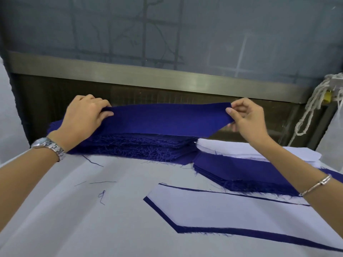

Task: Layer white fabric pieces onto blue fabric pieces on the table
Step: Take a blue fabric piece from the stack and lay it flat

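A long blue fabric piece (pixel 163 118) is lifted off a thick stack of frayed blue pieces (pixel 141 145) at the table's far side. My left hand (pixel 83 117) pinches its left end, my right hand (pixel 246 117) pinches its right end. In front lies a white piece (pixel 222 216) laid on a blue piece, whose blue edge (pixel 241 233) shows around it. To the right a second, lower blue stack (pixel 241 171) sits under my right forearm, with a stack of white pieces (pixel 259 151) behind it.
The table is covered in pale cloth (pixel 74 210) with loose blue threads (pixel 101 196) on it. A metal rail (pixel 167 78) and a grey panel rise behind the table. White rope (pixel 313 108) hangs at the far right.
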